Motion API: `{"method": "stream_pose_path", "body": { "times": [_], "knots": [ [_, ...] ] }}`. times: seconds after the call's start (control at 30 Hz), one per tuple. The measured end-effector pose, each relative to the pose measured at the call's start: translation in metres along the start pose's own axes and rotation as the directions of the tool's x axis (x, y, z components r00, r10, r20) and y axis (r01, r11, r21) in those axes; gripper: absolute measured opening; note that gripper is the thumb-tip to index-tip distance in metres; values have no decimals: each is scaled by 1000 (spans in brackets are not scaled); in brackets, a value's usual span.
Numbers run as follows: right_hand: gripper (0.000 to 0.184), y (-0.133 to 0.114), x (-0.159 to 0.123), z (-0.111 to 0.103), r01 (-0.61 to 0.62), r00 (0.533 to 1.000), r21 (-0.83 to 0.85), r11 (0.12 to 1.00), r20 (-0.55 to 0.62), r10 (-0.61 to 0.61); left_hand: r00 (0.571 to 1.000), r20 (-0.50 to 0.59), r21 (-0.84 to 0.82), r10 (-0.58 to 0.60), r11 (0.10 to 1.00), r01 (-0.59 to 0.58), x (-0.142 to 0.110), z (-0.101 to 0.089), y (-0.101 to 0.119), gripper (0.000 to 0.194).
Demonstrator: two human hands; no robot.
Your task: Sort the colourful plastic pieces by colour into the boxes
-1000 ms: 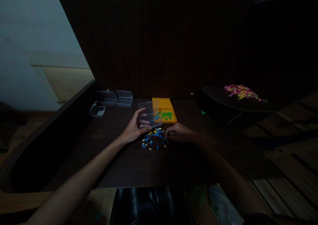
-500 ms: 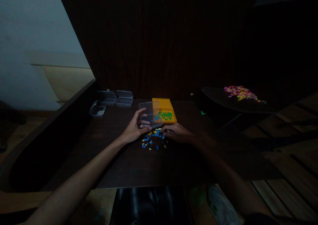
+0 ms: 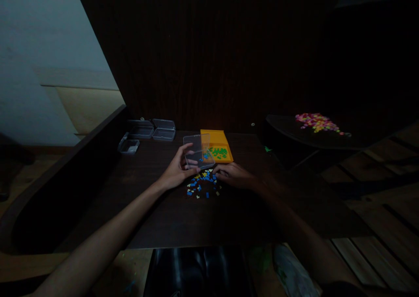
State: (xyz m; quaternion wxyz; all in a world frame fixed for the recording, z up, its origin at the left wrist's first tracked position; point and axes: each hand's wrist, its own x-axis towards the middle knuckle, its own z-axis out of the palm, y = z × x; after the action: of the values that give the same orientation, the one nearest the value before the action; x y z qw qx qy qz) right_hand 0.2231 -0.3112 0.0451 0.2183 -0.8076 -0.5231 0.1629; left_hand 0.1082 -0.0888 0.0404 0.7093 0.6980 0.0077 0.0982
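Observation:
My left hand [image 3: 176, 171] grips a small clear plastic box [image 3: 197, 155] with its lid up, holding it tilted just above the dark table [image 3: 170, 214]. A few blue pieces lie inside the box. Below it a heap of small blue and yellow pieces [image 3: 202, 184] is spread on the table. My right hand [image 3: 236, 175] rests at the right edge of that heap, fingers curled and pinched at the pieces; what is between the fingertips is too dark to see. Behind the box stands an orange tray [image 3: 218, 139] with green pieces in it.
Three clear plastic boxes [image 3: 148, 132] stand at the table's far left. A dark round surface [image 3: 288, 129] on the right carries a heap of pink and yellow pieces [image 3: 317, 122]. A dark wooden wall rises behind. A dark rail [image 3: 65, 174] runs along the left.
My right hand has slid a little to the left, closer to the heap and the clear box. The left hand and box have barely moved.

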Motion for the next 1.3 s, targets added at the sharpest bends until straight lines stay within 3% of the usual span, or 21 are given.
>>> {"method": "stream_pose_path", "body": {
  "times": [0.83,1.13,1.3],
  "knots": [
    [25,-5,-3,-11,-53,997,-96,994,47,58,1000,3,2,-28,1000,28,-1,1,3,83],
    [24,-8,-6,1,-85,996,-307,948,9,93,1000,-3,-9,0,1000,0,0,-1,0,82],
    [24,-7,-7,-7,-98,994,-236,967,25,107,1000,-5,-4,-15,1000,15,0,0,3,82]
  ]
}}
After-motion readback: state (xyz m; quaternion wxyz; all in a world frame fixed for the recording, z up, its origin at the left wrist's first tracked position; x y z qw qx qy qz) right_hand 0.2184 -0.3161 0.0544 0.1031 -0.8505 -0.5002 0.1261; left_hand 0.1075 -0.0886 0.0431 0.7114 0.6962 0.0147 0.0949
